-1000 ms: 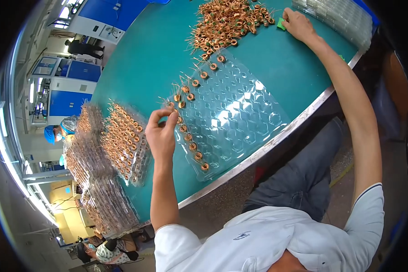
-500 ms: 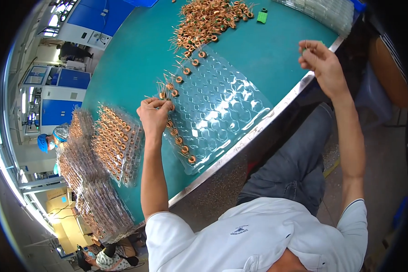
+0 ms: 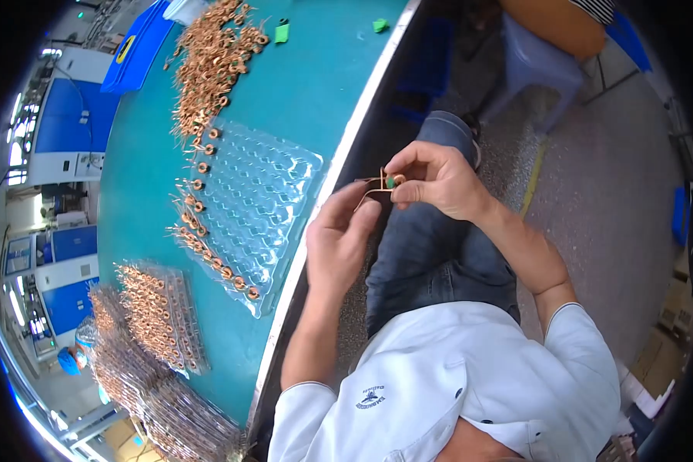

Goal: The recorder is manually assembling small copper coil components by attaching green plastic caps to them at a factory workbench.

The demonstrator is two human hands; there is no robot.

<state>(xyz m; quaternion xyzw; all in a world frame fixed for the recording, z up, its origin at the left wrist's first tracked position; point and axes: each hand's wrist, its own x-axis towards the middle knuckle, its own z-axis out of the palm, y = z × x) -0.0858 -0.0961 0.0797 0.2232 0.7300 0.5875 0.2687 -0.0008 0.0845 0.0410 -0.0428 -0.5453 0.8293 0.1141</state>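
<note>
Over my lap, off the table's edge, my right hand (image 3: pixel 439 181) pinches a small copper-wound ring coil (image 3: pixel 396 182) with some green on it. The coil's long copper leads point left. My left hand (image 3: pixel 343 235) is closed at those leads, thumb and fingers bent around their ends. To the left lies a clear plastic blister tray (image 3: pixel 262 185) on the green table. A row of similar coils (image 3: pixel 199 185) fills the pockets along its left edge, leads pointing outward; the other visible pockets hold none.
A heap of loose coils (image 3: pixel 212 65) lies beyond the tray. Filled trays stand in stacks (image 3: pixel 162 393) at the near left. Green pieces (image 3: pixel 282 34) and a blue bin (image 3: pixel 135 50) are at the far side. The metal-edged table (image 3: pixel 316 108) borders my lap; a stool (image 3: pixel 535 65) stands right.
My left hand has left the row of coils in the tray and come to the right. My right hand has moved in to meet it. The view has turned, shifting the table left.
</note>
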